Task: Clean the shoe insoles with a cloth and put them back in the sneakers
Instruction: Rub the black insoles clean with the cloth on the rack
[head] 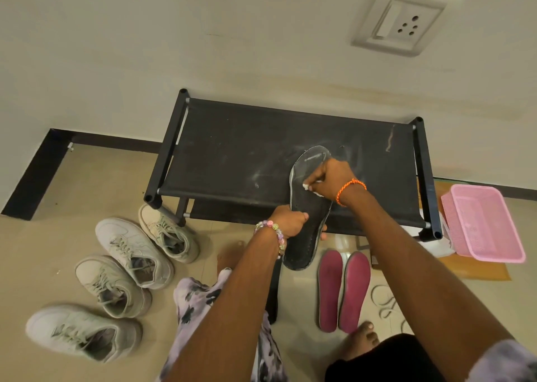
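Over rack edge [290, 195], black insole [309, 207] is braced by left hand [290, 222] gripping its side; cloth [308, 187] pinched in right hand [331, 180], pressed for wiping.

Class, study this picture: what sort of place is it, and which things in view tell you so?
Probably a home entryway or a room corner by a wall: a low black shoe rack stands against the wall, four sneakers sit on the tiled floor, and a wall socket is above.

Bare-armed, barefoot person: pastel beaded bracelet [274, 230] on left wrist, orange braided thread band [348, 188] on right, lilac floral-print fabric clothing [197, 297].
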